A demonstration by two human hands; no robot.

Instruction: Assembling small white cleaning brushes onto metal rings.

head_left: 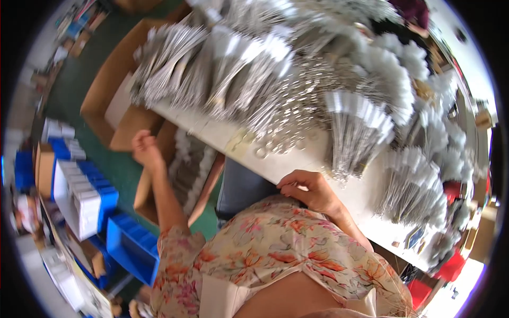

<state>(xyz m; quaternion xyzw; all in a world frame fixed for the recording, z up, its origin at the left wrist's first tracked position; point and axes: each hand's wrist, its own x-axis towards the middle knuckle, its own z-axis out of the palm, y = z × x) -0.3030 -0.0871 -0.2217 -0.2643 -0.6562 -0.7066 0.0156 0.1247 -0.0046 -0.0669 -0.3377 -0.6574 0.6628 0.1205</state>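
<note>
A floral-print blouse [275, 254] fills the lower middle of the head view, closest to the lens, with both bare forearms leading up from it toward a long white worktable [297, 159]. The right hand [307, 190] rests at the near edge of that worktable, fingers curled inward into a loose fist; whether anything sits inside the curl I cannot tell. The left hand [144, 148] is raised off the near-left corner of the worktable, above an open cardboard box [183, 175], also closed into a fist with nothing visibly held. Just beyond the right hand, on the worktable, stands a bundle of thin metal wires with white tags [358, 132], and a few loose metal rings [262, 151] lie on the bare top near the table's edge. The far side of the worktable is heaped with many more tagged wire bundles [233, 63]. Left of the worktable, on the green floor, sit blue plastic bins [130, 244] and stacked white boxes [79, 196].
</note>
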